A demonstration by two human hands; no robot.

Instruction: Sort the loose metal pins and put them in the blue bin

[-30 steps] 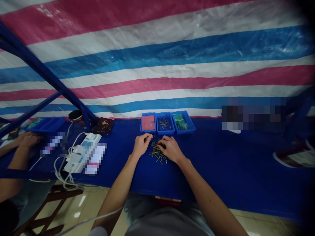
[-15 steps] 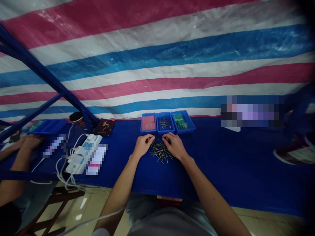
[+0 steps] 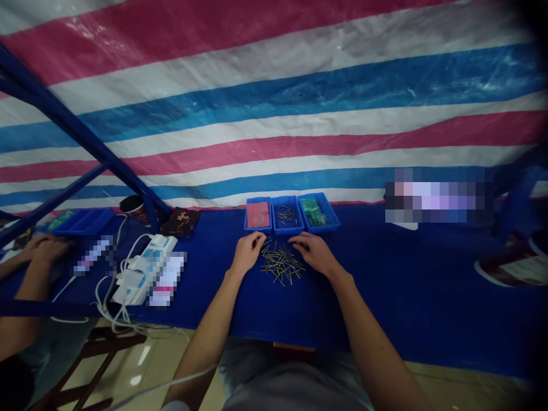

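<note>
A loose heap of thin, brass-coloured metal rods (image 3: 281, 266) lies on the blue tabletop between my hands; their exact kind is too small to tell. At the heap's upper left, my left hand (image 3: 249, 252) is closed in a pinch, and what its fingertips hold is not clear. My right hand (image 3: 317, 254) hovers at the heap's upper right with thumb and fingers apart and nothing visible in them. Just beyond stand a blue bin with pink material (image 3: 258, 214), a blue bin with thin dark rods (image 3: 286, 216), and a blue bin with green packets (image 3: 314, 211).
To the left lie a white power strip (image 3: 145, 271) with cables and a dark packet (image 3: 182, 221). Further left are another person's hands (image 3: 50, 248). A blue metal frame (image 3: 85, 128) slants across the left; striped sheeting (image 3: 274, 125) hangs behind. A round container (image 3: 514, 265) stands right.
My right hand has drawn to the right, away from my left hand, and its fingers have parted. My left hand stays nearly in place, still pinched.
</note>
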